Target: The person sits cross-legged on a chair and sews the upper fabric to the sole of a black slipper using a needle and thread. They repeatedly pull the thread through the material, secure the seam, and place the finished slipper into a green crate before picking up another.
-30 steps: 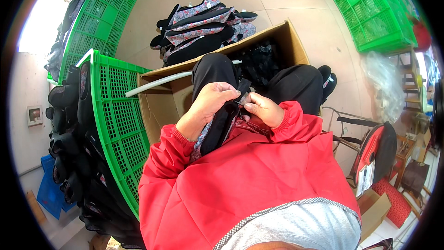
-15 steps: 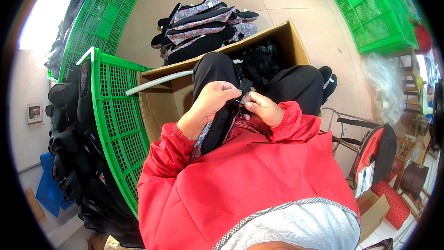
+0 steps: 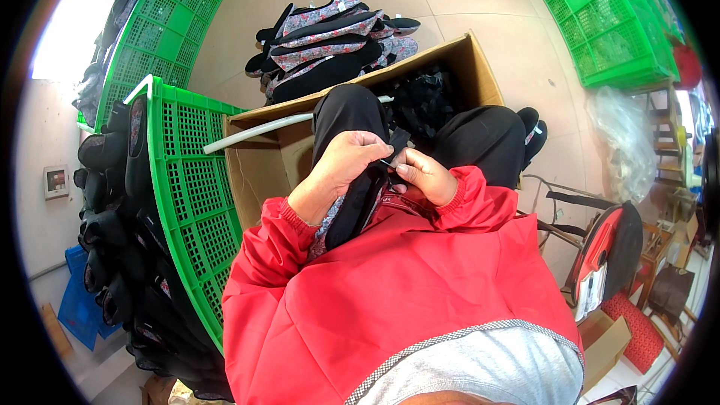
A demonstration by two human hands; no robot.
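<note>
Over my lap, my left hand (image 3: 349, 159) and my right hand (image 3: 426, 173) meet with their fingertips pinched close together. Between them is a short black fabric strip (image 3: 400, 139), its end standing up above the fingers. A thin, pale sliver, too small to name, shows by the right thumb. Under the left wrist lies a black piece with floral-patterned cloth (image 3: 349, 217), partly hidden by my hand and red sleeve. What the right fingers grip besides the strip is hard to make out.
Past my knees stands an open cardboard box (image 3: 281, 151) holding black plastic, with a pale tube (image 3: 259, 133) across it. A green crate (image 3: 193, 180) of black shoe-like items is at left. Floral and black pieces (image 3: 330, 49) are stacked on the floor. A stool (image 3: 600, 251) stands right.
</note>
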